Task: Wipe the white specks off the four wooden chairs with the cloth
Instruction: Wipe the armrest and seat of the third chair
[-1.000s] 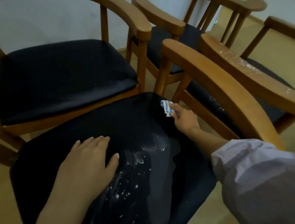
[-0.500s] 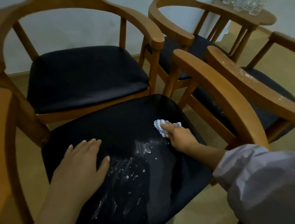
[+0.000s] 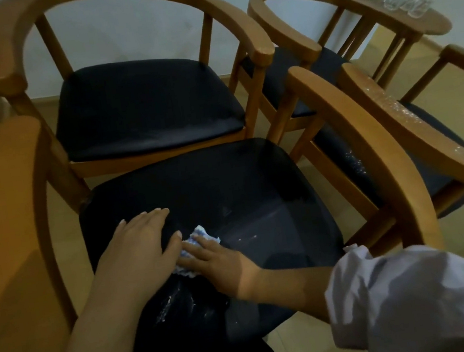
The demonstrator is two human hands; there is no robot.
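Head view: right hand (image 3: 219, 262) presses cloth (image 3: 201, 237) flat, left hand (image 3: 140, 244) flat on seat (image 3: 225, 182) — specks (image 3: 165, 306) left there, right chair (image 3: 388, 112) unwiped.

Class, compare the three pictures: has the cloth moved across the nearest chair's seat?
Yes. Pressed under the right hand, the cloth has swept from the black seat's far right corner toward its near left, ending beside the left hand's thumb.
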